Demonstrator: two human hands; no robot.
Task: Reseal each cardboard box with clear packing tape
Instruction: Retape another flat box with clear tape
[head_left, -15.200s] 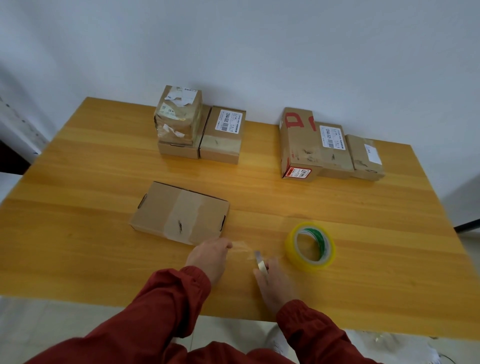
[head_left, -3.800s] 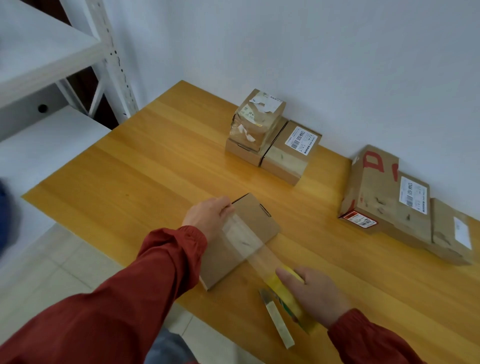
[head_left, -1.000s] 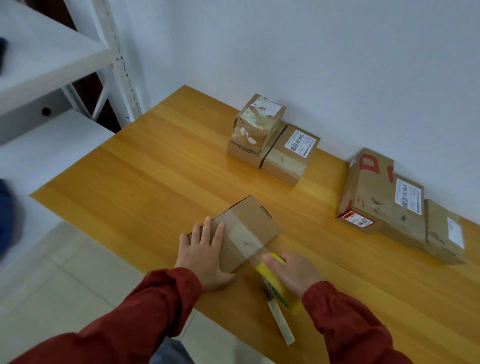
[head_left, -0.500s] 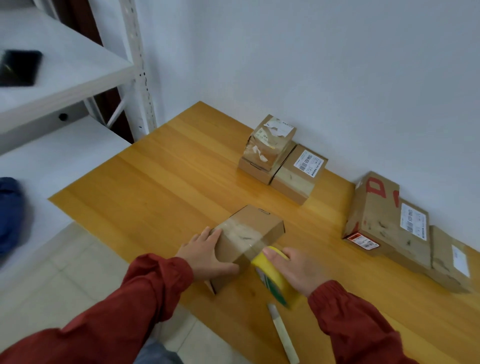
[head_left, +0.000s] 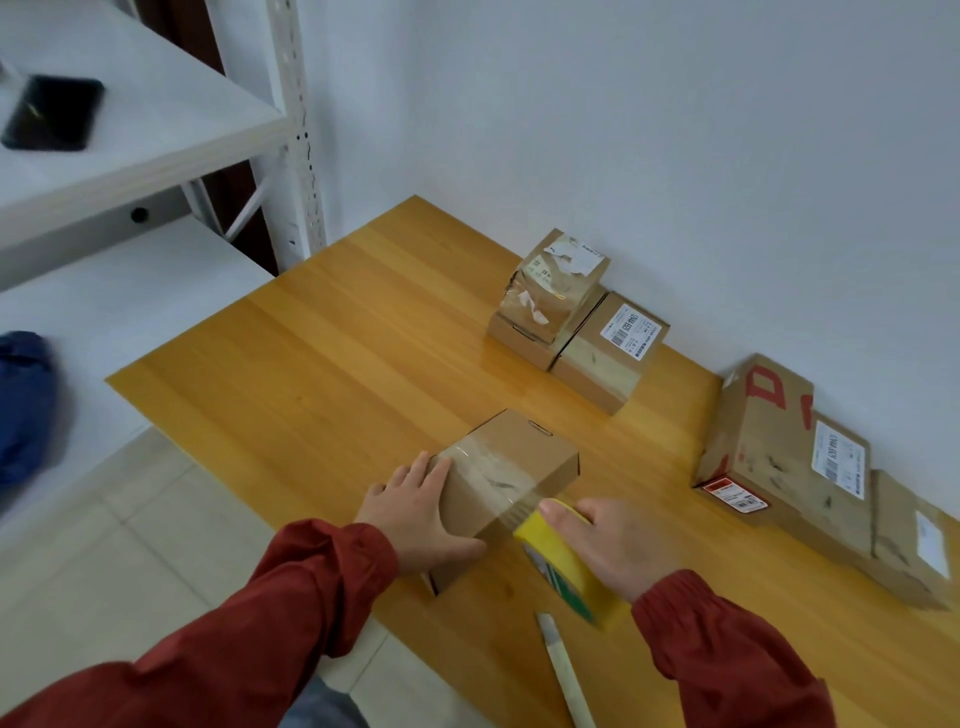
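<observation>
In the last second the roll (head_left: 563, 564) has come in tight against the near right edge of the box (head_left: 524, 447), so the tape (head_left: 488, 475) that was stretched through the air now lies flat across the top. The right hand (head_left: 621, 548) grips the roll from above, fingers laid over its rim. The left hand (head_left: 415, 512) has stayed flat against the box's left side, fingers straight, bracing it. The box sits at the near edge of the surface (head_left: 337, 353). The strip looks laid but is not yet cut. The cutter (head_left: 563, 670) lies just behind the roll, untouched, so cutting is probably next. The other boxes (head_left: 608, 358) wait along the wall.
</observation>
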